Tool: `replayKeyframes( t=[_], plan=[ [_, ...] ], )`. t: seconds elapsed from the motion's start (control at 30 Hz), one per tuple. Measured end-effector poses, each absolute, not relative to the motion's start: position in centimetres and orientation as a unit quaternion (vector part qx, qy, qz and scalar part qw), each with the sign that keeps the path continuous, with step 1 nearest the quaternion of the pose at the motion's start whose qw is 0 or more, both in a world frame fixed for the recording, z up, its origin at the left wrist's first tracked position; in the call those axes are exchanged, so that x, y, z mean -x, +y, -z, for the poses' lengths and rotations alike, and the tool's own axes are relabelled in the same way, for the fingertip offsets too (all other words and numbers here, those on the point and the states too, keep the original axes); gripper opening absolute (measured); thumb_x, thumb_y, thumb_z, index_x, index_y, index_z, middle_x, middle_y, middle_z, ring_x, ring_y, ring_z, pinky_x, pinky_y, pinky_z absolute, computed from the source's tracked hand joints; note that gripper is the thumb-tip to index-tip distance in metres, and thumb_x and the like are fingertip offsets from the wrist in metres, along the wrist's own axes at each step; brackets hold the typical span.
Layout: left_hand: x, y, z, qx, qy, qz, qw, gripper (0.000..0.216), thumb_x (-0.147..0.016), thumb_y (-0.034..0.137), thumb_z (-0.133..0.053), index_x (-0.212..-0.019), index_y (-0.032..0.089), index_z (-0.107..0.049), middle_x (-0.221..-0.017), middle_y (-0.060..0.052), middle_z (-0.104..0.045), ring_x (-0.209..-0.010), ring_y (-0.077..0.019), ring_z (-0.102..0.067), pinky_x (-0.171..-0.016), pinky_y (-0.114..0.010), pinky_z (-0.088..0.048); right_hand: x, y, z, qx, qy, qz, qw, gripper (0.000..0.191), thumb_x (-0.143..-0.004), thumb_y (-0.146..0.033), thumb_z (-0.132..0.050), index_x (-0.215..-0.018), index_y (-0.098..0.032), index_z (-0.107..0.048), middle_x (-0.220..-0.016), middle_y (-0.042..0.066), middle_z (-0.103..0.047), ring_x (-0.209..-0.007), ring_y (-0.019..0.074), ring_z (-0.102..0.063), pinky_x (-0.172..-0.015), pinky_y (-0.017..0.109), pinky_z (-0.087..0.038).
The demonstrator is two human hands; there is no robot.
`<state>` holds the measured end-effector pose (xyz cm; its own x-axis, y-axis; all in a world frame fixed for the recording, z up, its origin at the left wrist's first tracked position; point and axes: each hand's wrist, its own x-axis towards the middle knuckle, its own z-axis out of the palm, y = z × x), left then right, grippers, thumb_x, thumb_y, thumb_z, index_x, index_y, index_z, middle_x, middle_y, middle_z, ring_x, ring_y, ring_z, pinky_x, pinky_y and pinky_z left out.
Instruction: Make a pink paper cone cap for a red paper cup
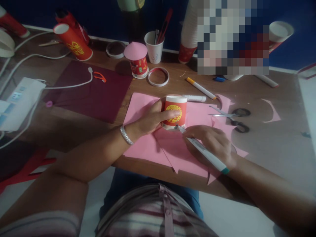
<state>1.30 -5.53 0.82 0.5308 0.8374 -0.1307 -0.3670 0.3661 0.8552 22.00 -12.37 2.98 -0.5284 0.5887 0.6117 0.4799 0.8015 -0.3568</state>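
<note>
My left hand is wrapped round a short red paper cup with a yellow emblem, standing upside down on pink paper. My right hand grips a white pen with a teal end, its tip touching the paper at the cup's base. A silver bracelet sits on my left wrist.
Scissors lie to the right on the wooden table. Behind are a white marker, an orange-capped pen, a cup rim ring, a cup with a pink cone lid, a pen cup, dark red paper and a power strip.
</note>
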Motion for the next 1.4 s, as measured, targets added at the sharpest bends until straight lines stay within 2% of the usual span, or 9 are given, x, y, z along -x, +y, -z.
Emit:
replayKeyframes(
  t=[0.3,0.57,0.77,0.87,1.07,1.13,1.27,1.4],
  plan=[
    [-1.34,-5.48,-0.74,-0.406,0.297,-0.382,0.775,0.04,-0.076,0.03,-0.084,-0.106,0.017,-0.06,-0.084,0.001,-0.065,-0.068,-0.0107,-0.062,-0.067,-0.026,-0.053,-21.97,-12.47,-3.34,0.304,-0.876,-0.078,0.367,0.019,-0.095,-0.008,-0.066,-0.111,-0.017,-0.064,-0.092,0.006,-0.08,-0.081,0.0189,-0.079,-0.071,0.028,-0.066],
    [-1.34,-5.51,-1.07,-0.398,0.294,-0.391,0.776,0.038,-0.075,0.032,-0.083,-0.101,0.017,-0.06,-0.085,-0.001,-0.064,-0.072,-0.0123,-0.062,-0.062,-0.024,-0.051,-21.79,-12.19,-3.12,0.267,-0.871,-0.068,0.407,0.018,-0.093,-0.008,-0.066,-0.109,-0.016,-0.064,-0.084,0.006,-0.078,-0.072,0.0187,-0.076,-0.063,0.029,-0.065],
    [-1.13,-5.37,-0.69,-0.408,0.315,-0.39,0.763,0.032,-0.076,0.034,-0.081,-0.095,0.019,-0.059,-0.078,0.001,-0.058,-0.064,-0.0108,-0.055,-0.054,-0.023,-0.043,-21.9,-12.13,-3.13,0.249,-0.871,-0.096,0.412,0.022,-0.09,-0.003,-0.069,-0.11,-0.013,-0.066,-0.095,0.013,-0.078,-0.105,0.0292,-0.078,-0.083,0.041,-0.069],
    [-1.13,-5.37,-0.64,-0.402,0.321,-0.394,0.761,0.034,-0.076,0.035,-0.083,-0.096,0.019,-0.06,-0.077,0.001,-0.058,-0.062,-0.0097,-0.054,-0.054,-0.023,-0.042,-22.02,-12.18,-3.18,0.247,-0.88,-0.103,0.393,0.021,-0.091,-0.004,-0.067,-0.111,-0.011,-0.067,-0.095,0.014,-0.079,-0.11,0.0306,-0.077,-0.086,0.044,-0.069],
    [-1.43,-5.43,-0.92,-0.395,0.321,-0.392,0.767,0.056,-0.063,0.032,-0.095,-0.105,0.018,-0.061,-0.084,0.002,-0.067,-0.071,-0.0109,-0.063,-0.063,-0.022,-0.051,-22.05,-12.21,-3.14,0.231,-0.886,-0.104,0.388,0.014,-0.099,-0.008,-0.057,-0.109,-0.01,-0.067,-0.097,0.017,-0.079,-0.108,0.0298,-0.078,-0.085,0.043,-0.068],
    [-1.39,-5.39,-0.85,-0.399,0.323,-0.386,0.766,0.056,-0.064,0.032,-0.095,-0.106,0.017,-0.062,-0.084,0.002,-0.067,-0.071,-0.0108,-0.063,-0.064,-0.022,-0.05,-22.11,-12.23,-3.08,0.231,-0.886,-0.106,0.387,0.015,-0.098,-0.008,-0.059,-0.11,-0.01,-0.067,-0.1,0.018,-0.079,-0.107,0.0297,-0.078,-0.085,0.043,-0.068],
    [-1.21,-5.25,-0.61,-0.393,0.314,-0.394,0.769,0.058,-0.07,0.033,-0.092,-0.118,0.019,-0.063,-0.096,-0.002,-0.071,-0.081,-0.0133,-0.067,-0.068,-0.022,-0.05,-22.32,-12.32,-2.99,0.237,-0.885,-0.109,0.387,0.023,-0.093,-0.006,-0.064,-0.115,-0.012,-0.066,-0.1,0.016,-0.079,-0.099,0.0273,-0.078,-0.081,0.041,-0.068],
    [-1.18,-5.21,-0.71,-0.388,0.29,-0.393,0.782,0.042,-0.077,0.035,-0.087,-0.107,0.017,-0.065,-0.09,-0.003,-0.07,-0.078,-0.0145,-0.067,-0.07,-0.025,-0.053,-22.29,-12.36,-2.91,0.243,-0.879,-0.096,0.398,0.025,-0.09,-0.004,-0.065,-0.113,-0.014,-0.065,-0.091,0.011,-0.079,-0.083,0.0236,-0.078,-0.071,0.037,-0.067]
  ],
)
